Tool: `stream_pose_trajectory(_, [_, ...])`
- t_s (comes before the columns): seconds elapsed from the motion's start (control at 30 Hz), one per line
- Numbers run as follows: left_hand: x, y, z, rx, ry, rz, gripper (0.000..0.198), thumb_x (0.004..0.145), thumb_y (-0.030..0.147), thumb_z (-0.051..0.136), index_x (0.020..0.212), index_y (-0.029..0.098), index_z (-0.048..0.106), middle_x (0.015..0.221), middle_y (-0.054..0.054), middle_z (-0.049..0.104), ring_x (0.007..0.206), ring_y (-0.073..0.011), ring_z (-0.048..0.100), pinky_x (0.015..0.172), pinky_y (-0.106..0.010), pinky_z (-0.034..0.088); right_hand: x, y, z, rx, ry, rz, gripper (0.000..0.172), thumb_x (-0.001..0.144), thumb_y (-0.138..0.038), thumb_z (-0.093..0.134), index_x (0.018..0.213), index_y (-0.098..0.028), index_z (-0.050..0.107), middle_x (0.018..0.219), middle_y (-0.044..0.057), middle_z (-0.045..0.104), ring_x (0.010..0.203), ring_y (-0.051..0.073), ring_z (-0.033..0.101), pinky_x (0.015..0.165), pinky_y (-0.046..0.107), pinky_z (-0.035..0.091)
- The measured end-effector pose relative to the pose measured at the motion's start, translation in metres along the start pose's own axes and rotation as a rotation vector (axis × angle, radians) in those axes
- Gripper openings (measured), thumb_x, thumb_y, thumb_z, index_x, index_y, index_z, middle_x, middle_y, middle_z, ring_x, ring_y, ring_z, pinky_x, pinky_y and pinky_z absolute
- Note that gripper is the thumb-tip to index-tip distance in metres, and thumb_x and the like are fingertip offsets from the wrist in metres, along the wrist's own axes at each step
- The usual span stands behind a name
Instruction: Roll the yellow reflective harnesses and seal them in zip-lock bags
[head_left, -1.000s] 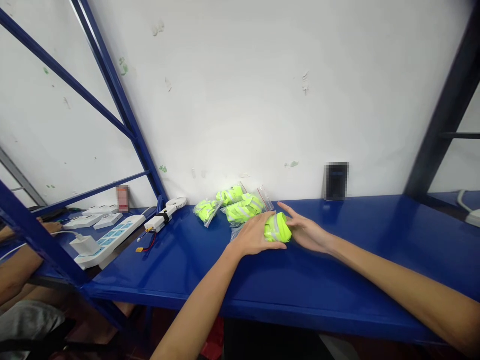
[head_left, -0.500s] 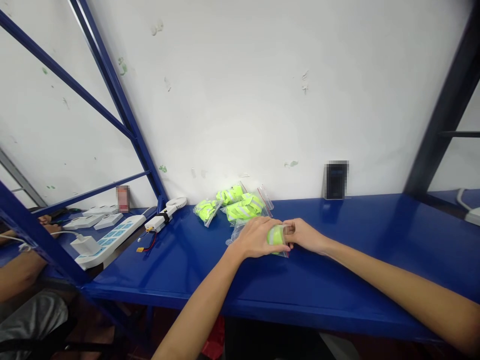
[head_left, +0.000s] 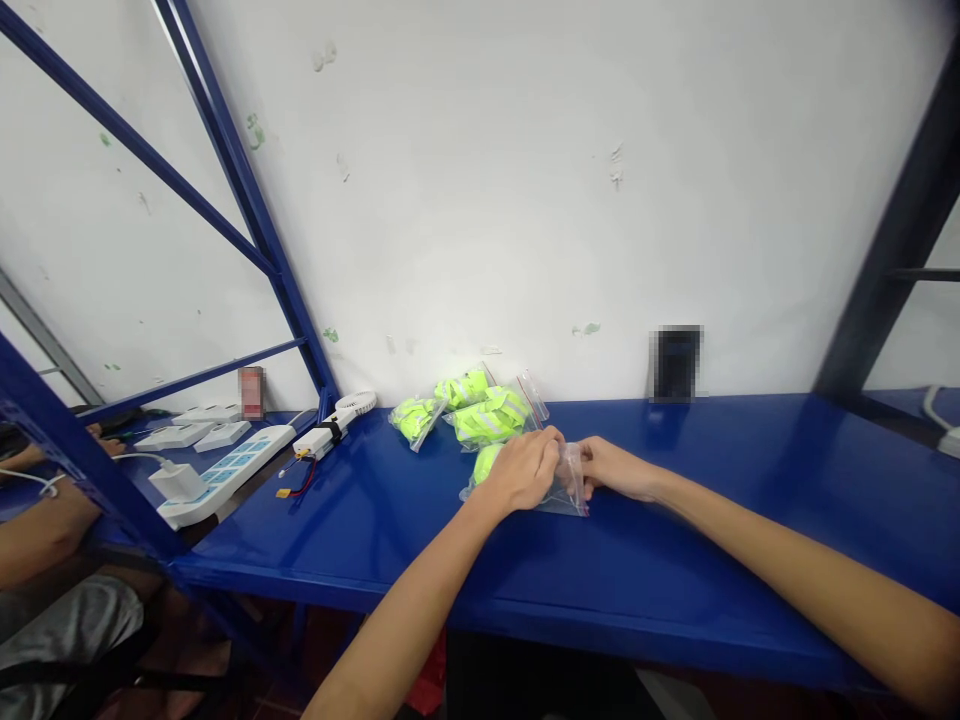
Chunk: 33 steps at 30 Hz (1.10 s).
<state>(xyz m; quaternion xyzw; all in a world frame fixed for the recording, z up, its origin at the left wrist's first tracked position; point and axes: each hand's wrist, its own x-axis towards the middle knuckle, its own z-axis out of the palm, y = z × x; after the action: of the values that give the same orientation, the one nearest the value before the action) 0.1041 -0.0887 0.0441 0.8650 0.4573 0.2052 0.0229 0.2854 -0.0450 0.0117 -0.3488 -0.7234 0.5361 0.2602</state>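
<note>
A clear zip bag lies on the blue table with a neon yellow-green bundle in its left part. My left hand rests over the bag's middle, its fingers curled together and partly covering the bundle. At the bag's right end, my right hand pinches the edge near the opening. Just behind, several bagged yellow-green reflective bundles lie in a group.
A white handheld fan, a white device with wires and a power strip are on the left. A dark blurred object leans against the wall. Another person's arm shows beyond the blue frame.
The yellow-green bundle has moved left, deeper into the clear bag, with my left hand's fingers now curled over it. My right hand remains at the bag's right end.
</note>
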Motion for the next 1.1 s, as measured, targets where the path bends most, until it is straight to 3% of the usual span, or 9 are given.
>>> stream_pose_trajectory(0.17, [0.021,-0.004,-0.014,0.023,-0.196,-0.109,0.043,0.091,0.038,0.034,0.125,0.018,0.051,0.124,-0.013,0.062,0.111,-0.0294,0.06,0.089,-0.04,0.048,0.001,0.004,-0.013,0.101,0.066,0.052,0.025,0.074,-0.038,0.071,0.071,-0.013,0.067,0.064,0.004,0.067,0.052,0.012,0.06,0.049,0.022,0.05])
stream_pose_trajectory(0.23, [0.031,-0.004,-0.017,0.106,-0.248,-0.172,0.046,0.088,0.045,0.037,0.114,0.015,0.06,0.115,-0.016,0.067,0.104,-0.0345,0.063,0.083,-0.044,0.049,0.0,0.002,-0.013,0.269,0.087,0.06,0.024,0.078,-0.038,0.069,0.077,-0.014,0.068,0.069,0.006,0.069,0.059,0.013,0.064,0.058,0.024,0.054])
stream_pose_trajectory(0.33, [0.04,-0.011,-0.012,0.216,-0.187,-0.307,0.047,0.088,0.048,0.035,0.09,0.013,0.066,0.097,-0.02,0.07,0.091,-0.0371,0.066,0.076,-0.046,0.049,-0.001,-0.003,-0.01,0.473,0.141,0.07,0.026,0.083,-0.039,0.062,0.088,-0.014,0.07,0.083,0.01,0.072,0.074,0.017,0.068,0.069,0.029,0.057])
stream_pose_trajectory(0.4, [0.039,-0.019,-0.004,0.213,-0.107,-0.366,0.045,0.089,0.045,0.035,0.083,0.013,0.065,0.092,-0.02,0.069,0.087,-0.0355,0.066,0.074,-0.043,0.049,-0.002,-0.005,-0.006,0.419,0.151,0.077,0.029,0.084,-0.041,0.06,0.089,-0.014,0.07,0.084,0.01,0.071,0.071,0.017,0.067,0.062,0.028,0.055])
stream_pose_trajectory(0.5, [0.035,-0.034,0.007,0.129,-0.048,-0.337,0.04,0.091,0.039,0.031,0.08,0.015,0.061,0.085,-0.015,0.068,0.08,-0.0283,0.065,0.07,-0.037,0.047,-0.001,-0.005,0.0,0.129,0.121,0.055,0.026,0.08,-0.039,0.064,0.073,-0.015,0.068,0.067,0.004,0.065,0.052,0.011,0.053,0.045,0.021,0.04])
stream_pose_trajectory(0.67, [0.031,-0.044,0.013,0.064,-0.051,-0.232,0.032,0.095,0.032,0.027,0.084,0.019,0.054,0.079,-0.006,0.064,0.073,-0.0205,0.06,0.066,-0.031,0.045,-0.004,-0.007,0.001,-0.062,0.091,0.033,0.018,0.076,-0.031,0.062,0.067,-0.016,0.067,0.053,-0.002,0.056,0.042,0.007,0.036,0.041,0.022,0.026])
stream_pose_trajectory(0.9, [0.029,-0.036,0.017,0.077,-0.06,-0.241,0.039,0.099,0.039,0.017,0.094,0.018,0.05,0.087,-0.011,0.065,0.078,-0.0239,0.062,0.069,-0.035,0.045,-0.005,-0.016,-0.006,-0.073,-0.072,0.024,0.022,0.075,-0.03,0.057,0.06,-0.016,0.064,0.059,0.001,0.061,0.049,0.009,0.047,0.044,0.021,0.037])
stream_pose_trajectory(1.0, [0.027,-0.031,0.017,0.094,-0.066,-0.262,0.04,0.099,0.04,0.017,0.098,0.017,0.05,0.09,-0.012,0.065,0.082,-0.0252,0.063,0.07,-0.036,0.045,-0.001,-0.011,-0.003,-0.012,0.021,0.04,0.022,0.077,-0.034,0.058,0.065,-0.016,0.064,0.067,0.003,0.063,0.051,0.01,0.049,0.04,0.021,0.039])
stream_pose_trajectory(1.1, [0.026,-0.026,0.017,0.115,-0.05,-0.244,0.04,0.099,0.041,0.017,0.101,0.018,0.05,0.091,-0.012,0.066,0.083,-0.0258,0.064,0.071,-0.036,0.045,0.005,-0.003,-0.001,0.014,0.124,0.031,0.026,0.077,-0.041,0.062,0.071,-0.016,0.065,0.061,0.0,0.058,0.049,0.01,0.048,0.037,0.021,0.041])
